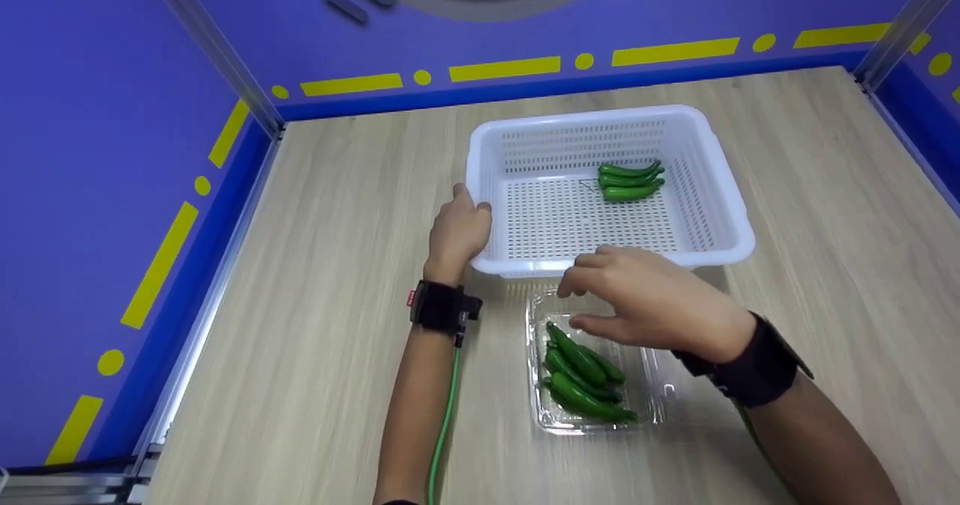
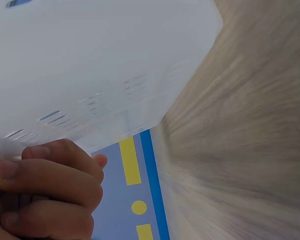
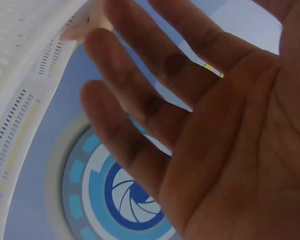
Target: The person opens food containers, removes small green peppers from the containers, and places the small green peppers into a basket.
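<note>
My left hand [image 1: 459, 227] grips the left rim of a white perforated plastic basket [image 1: 491, 152]. In the left wrist view, that hand's fingers [image 2: 55, 182] curl at the edge of the white basket [image 2: 100, 55]. Three green chili peppers [image 1: 631, 193] lie side by side toward the right inside it. In front of the basket sits a clear plastic container [image 1: 535, 392] with several more green chili peppers [image 1: 585, 401] inside. Above the container's far part hovers my right hand [image 1: 652, 302], its fingers spread and slightly bent. Its palm [image 3: 230, 145] holds nothing in the right wrist view.
The wood-grain table [image 1: 322, 325] extends on both sides of the basket. Blue panels with yellow markings [image 1: 502, 70] stand behind it and at the sides. A green cable [image 1: 448, 407] runs along my left forearm from a black wrist strap [image 1: 439, 308].
</note>
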`<action>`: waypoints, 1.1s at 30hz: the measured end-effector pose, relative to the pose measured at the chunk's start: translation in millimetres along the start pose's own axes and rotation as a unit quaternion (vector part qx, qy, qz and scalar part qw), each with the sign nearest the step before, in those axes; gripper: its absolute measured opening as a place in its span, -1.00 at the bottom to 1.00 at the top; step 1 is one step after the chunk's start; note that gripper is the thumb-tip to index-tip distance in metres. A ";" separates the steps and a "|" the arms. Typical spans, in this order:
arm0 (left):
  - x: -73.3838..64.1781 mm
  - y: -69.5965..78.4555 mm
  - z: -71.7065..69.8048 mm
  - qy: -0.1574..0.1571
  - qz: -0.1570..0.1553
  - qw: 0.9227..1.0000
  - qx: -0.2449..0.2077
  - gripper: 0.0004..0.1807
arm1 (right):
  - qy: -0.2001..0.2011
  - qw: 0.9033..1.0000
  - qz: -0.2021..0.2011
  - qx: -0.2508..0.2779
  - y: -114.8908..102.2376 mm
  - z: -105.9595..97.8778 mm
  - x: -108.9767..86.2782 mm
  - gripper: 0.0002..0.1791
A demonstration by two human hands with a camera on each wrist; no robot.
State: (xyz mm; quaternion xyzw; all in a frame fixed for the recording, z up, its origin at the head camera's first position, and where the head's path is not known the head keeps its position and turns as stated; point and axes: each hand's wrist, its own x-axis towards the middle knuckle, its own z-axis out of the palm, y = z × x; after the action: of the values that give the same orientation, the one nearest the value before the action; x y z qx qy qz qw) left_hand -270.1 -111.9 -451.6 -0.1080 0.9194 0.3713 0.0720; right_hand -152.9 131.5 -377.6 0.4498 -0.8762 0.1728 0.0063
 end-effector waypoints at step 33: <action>-0.2 -0.4 -1.6 0.006 0.012 1.000 0.010 -0.33 | -0.091 0.992 0.078 -0.038 -3.4 46.0 8.4 -0.73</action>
State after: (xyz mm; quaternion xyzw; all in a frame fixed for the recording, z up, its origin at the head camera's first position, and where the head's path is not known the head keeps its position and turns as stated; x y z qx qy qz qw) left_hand -269.9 -113.2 -450.7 -0.0980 0.9248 0.3621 0.0634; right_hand -148.5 108.9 -418.5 0.3932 -0.9115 0.0983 -0.0697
